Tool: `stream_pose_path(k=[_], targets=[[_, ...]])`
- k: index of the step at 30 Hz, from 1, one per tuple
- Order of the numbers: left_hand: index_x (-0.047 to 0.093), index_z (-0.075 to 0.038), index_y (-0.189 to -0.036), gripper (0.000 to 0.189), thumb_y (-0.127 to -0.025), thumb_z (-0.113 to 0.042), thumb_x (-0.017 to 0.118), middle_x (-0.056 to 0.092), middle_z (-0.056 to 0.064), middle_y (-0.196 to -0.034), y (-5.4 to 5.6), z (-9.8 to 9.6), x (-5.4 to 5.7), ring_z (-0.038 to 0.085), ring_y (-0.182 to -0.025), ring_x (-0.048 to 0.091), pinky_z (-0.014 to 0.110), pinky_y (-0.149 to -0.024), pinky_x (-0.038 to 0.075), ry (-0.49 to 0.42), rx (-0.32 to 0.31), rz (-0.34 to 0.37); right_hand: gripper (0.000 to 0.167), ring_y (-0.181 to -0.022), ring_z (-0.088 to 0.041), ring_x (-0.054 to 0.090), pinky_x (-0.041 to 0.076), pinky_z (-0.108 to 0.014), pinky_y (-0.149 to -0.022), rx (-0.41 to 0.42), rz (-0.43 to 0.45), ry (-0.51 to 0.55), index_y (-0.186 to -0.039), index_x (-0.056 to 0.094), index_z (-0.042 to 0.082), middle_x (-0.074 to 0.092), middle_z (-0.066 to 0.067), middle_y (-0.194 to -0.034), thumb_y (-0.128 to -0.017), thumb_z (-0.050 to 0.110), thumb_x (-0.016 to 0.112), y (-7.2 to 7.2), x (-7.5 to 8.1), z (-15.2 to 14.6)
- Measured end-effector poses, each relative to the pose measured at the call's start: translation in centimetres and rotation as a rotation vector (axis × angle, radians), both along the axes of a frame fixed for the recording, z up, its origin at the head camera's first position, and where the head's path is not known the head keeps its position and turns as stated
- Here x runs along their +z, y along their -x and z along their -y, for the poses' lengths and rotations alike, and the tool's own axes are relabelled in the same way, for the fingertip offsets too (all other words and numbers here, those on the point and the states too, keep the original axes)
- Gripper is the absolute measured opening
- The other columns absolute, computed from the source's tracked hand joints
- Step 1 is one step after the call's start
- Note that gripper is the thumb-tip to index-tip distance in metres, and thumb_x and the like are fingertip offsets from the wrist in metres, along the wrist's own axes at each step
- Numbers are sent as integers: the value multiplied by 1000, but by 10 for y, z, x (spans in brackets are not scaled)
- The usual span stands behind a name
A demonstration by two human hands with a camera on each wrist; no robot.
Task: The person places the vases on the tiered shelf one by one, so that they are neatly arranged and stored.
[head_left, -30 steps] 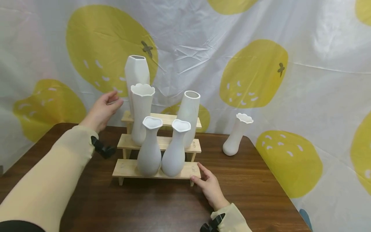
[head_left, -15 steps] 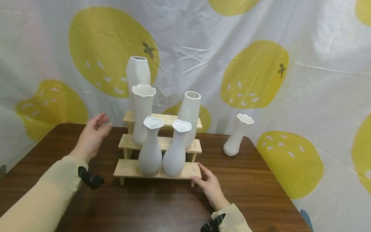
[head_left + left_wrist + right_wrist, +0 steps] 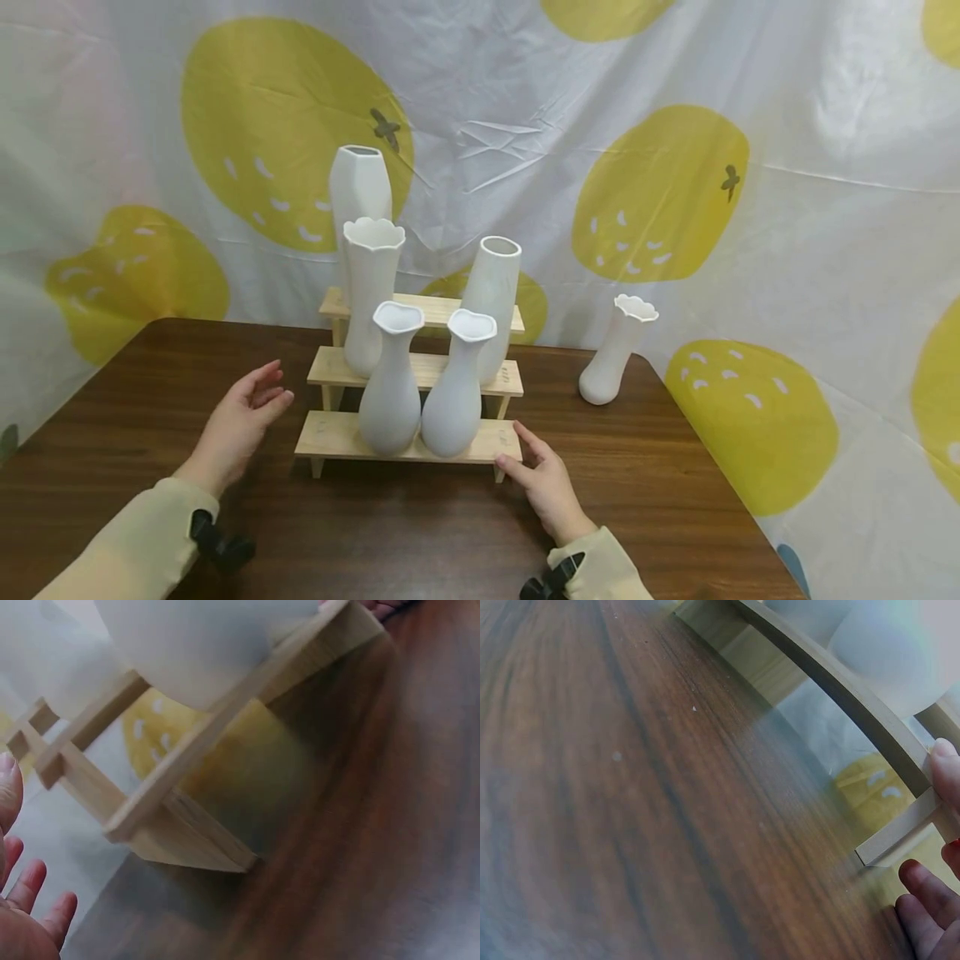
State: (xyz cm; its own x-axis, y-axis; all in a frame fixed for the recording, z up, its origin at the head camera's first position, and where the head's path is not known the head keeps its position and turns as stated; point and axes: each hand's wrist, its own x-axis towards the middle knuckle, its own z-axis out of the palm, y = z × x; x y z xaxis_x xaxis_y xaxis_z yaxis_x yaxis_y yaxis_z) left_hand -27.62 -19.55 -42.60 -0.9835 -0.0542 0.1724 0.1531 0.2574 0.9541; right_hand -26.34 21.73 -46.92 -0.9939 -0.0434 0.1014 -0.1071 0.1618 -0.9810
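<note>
A three-tier wooden display stand [image 3: 330, 435] bears several white vases. Two bulbous vases with wavy rims, the left one [image 3: 390, 400] and the right one [image 3: 452, 400], stand on the bottom tier. A scalloped-rim vase [image 3: 369, 292] and a tapered vase [image 3: 491, 300] stand on the middle tier; behind, a tall faceted vase [image 3: 362, 183] rises, its base hidden. My right hand [image 3: 547, 487] holds the bottom tier's right end, thumb in front and index finger behind. My left hand [image 3: 236, 425] hovers left of the stand, fingers loosely bent, touching nothing.
Another white scalloped-rim vase [image 3: 611, 358] stands on the dark wooden table [image 3: 637, 500], right of the stand. A white cloth [image 3: 825, 208] printed with yellow fruit hangs behind the table and along its right side.
My left hand has come down and toward me, from beside the tall faceted vase to near the lower tiers' left side. The right hand keeps its hold; the vases stand as before.
</note>
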Motion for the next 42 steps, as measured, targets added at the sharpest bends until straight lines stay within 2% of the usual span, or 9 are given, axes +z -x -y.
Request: stream_pose_path(k=[5,8,12,15,22,25,28,33,42], targets=[[24,-2,-151,67,-98,-27,57,29,25,-150,-9,-3,-14,38,-132,36,52,-104,33,23,-47,58,70,-116,-25,54,44,-24,-89,-8,3,-12,-145,41,3,54,-23,-132,-86,20,74,0,-1,0],[24,-1,-151,69,-97,-27,59,29,25,-150,-14,-5,-22,38,-131,38,44,-101,39,35,-89,93,70,-116,-25,54,45,-25,-89,-14,4,-20,-145,41,3,55,-23,-131,-86,20,75,0,0,0],[22,-1,-150,77,-93,-29,65,31,26,-147,-18,-6,-31,39,-129,41,30,-91,45,17,-143,130,70,-112,-24,57,47,-25,-85,-17,7,-19,-144,42,3,57,-23,-129,-85,20,75,0,1,1],[22,-1,-150,81,-91,-30,68,33,27,-146,-20,-7,-36,40,-128,42,31,-91,45,4,-164,147,69,-108,-22,58,48,-25,-83,-21,3,-26,-144,42,2,58,-24,-126,-86,19,75,-1,2,1],[28,-4,-150,78,-90,-31,70,38,25,-145,-24,-11,-39,38,-127,44,42,-95,42,18,-176,164,64,-112,-24,55,45,-26,-86,-36,20,-4,-143,43,2,54,-22,-133,-88,20,72,-2,5,-1],[32,-5,-150,77,-89,-32,70,45,25,-141,-26,-12,-40,36,-125,46,40,-95,43,21,-170,171,58,-114,-24,53,46,-27,-88,-63,40,38,-140,46,1,50,-20,-137,-92,23,67,0,7,-4],[33,-6,-149,75,-89,-31,70,49,25,-137,-27,-13,-42,34,-124,48,32,-91,44,13,-161,165,53,-115,-23,52,46,-29,-88,-113,53,62,-136,49,-2,51,-20,-135,-93,25,65,4,9,-9],[33,-4,-149,75,-89,-29,70,50,26,-136,-26,-15,-44,31,-121,50,21,-84,45,-12,-164,147,52,-113,-24,54,45,-33,-85,-212,53,-7,-132,50,-4,54,-21,-131,-93,26,66,14,15,-25],[35,-5,-148,73,-90,-31,69,50,24,-136,-29,-15,-44,30,-121,50,19,-84,44,8,-144,140,50,-108,-24,51,43,-30,-79,-350,50,-122,-129,50,-4,53,-21,-130,-93,26,66,41,32,-63]])
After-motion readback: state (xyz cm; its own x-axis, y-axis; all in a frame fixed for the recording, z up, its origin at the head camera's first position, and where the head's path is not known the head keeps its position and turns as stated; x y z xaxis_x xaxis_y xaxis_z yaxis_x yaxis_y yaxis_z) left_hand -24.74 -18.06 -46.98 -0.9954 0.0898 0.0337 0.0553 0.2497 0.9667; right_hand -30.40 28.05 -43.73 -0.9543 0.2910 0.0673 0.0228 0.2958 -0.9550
